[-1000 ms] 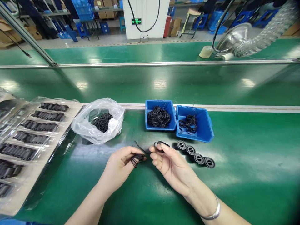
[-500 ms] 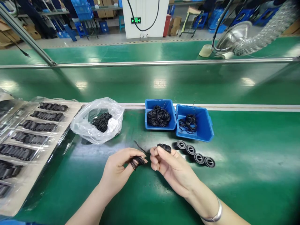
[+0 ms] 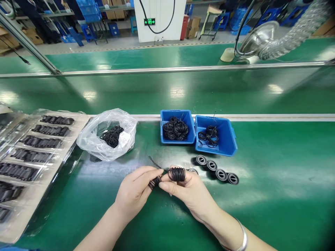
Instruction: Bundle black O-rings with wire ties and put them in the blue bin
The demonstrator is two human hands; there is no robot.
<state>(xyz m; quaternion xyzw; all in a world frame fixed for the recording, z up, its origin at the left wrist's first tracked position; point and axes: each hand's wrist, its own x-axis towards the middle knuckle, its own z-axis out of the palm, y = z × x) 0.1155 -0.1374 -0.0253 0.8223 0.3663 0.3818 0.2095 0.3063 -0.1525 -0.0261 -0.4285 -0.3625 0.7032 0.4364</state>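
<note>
While the left hand [image 3: 134, 191] and right hand [image 3: 190, 193] touch, each clamps a bunch of black rubber rings [image 3: 177, 174], with round black caps [image 3: 211, 165] just beside them on the worktop [image 3: 274, 174]

Green exit sign [image 3: 149, 21] on white pillar [image 3: 159, 21]: running-figure symbol, too small for more.

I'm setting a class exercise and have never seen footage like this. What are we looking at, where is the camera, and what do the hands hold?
There is no machine here: these are a person's two bare hands, filmed from a camera worn on the head, looking forward and down. The left hand holds a bunch of thin black rings; the right hand holds another bunch. On the green workbench lie a plastic bag of rings, two blue bins of rings, a row of round black parts, and a tray of black parts.
</note>
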